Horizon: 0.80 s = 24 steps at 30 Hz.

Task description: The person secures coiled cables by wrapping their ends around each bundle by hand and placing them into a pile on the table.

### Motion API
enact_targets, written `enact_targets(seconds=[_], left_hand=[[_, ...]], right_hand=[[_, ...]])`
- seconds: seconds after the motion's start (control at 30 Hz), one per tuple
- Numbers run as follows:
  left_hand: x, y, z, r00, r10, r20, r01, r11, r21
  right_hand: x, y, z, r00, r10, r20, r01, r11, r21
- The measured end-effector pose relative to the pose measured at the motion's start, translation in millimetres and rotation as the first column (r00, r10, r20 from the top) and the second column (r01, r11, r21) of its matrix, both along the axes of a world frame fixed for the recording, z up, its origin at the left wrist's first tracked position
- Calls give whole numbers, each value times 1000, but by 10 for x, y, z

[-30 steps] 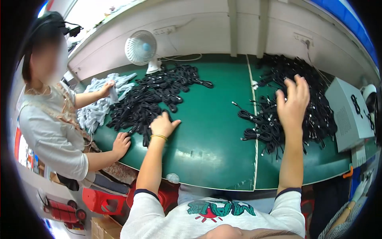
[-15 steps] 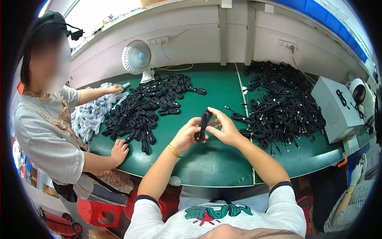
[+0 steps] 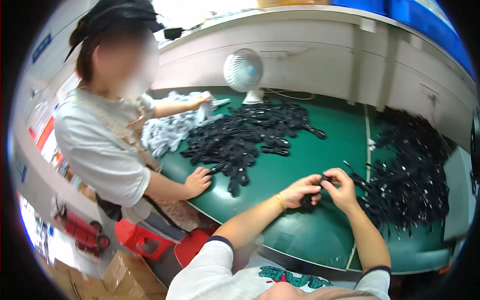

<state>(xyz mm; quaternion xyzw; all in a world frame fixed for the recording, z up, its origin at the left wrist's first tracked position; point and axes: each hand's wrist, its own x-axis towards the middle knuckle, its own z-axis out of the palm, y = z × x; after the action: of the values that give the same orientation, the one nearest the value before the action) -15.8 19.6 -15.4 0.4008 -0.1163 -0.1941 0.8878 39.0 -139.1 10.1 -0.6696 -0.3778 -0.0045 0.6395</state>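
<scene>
Between my hands is a coiled black cable (image 3: 307,201), held just above the green table. My left hand (image 3: 298,191) wraps its fingers round the coil, and a gold bracelet circles that wrist. At the coil's upper end, my right hand (image 3: 342,191) pinches with thumb and fingers. My fingers hide much of the cable. A heap of loose-ended black cables (image 3: 405,185) lies close to my right hand. Farther off to the left, a pile of bundled black cables (image 3: 240,132) spreads over the table.
A co-worker (image 3: 100,140) stands at the left, one hand on a pile of pale grey strips (image 3: 167,125), the other resting on the table (image 3: 320,235). A small fan (image 3: 243,70) stands at the back. A grey box (image 3: 457,195) is at the right; red stools (image 3: 142,240) are below.
The view has swung left, so the table's things sit farther right. My hands have drawn closer together round the coil, with my right fingers now pinching its upper end.
</scene>
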Motion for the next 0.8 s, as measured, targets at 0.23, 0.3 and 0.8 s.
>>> enact_targets(seconds=[0.23, 0.3, 0.8], left_hand=[[3, -61, -13, 963, 267, -38, -259, 954, 150], [1, -123, 26, 936, 351, 30, -351, 920, 173], [-42, -190, -23, 817, 437, 375, -564, 739, 368]], right_hand=[[-54, 89, -60, 932, -319, 175, 320, 947, 20], [-20, 40, -201, 971, -231, 53, 236, 967, -94], [-81, 65, -200, 769, 75, -635, 48, 984, 174]])
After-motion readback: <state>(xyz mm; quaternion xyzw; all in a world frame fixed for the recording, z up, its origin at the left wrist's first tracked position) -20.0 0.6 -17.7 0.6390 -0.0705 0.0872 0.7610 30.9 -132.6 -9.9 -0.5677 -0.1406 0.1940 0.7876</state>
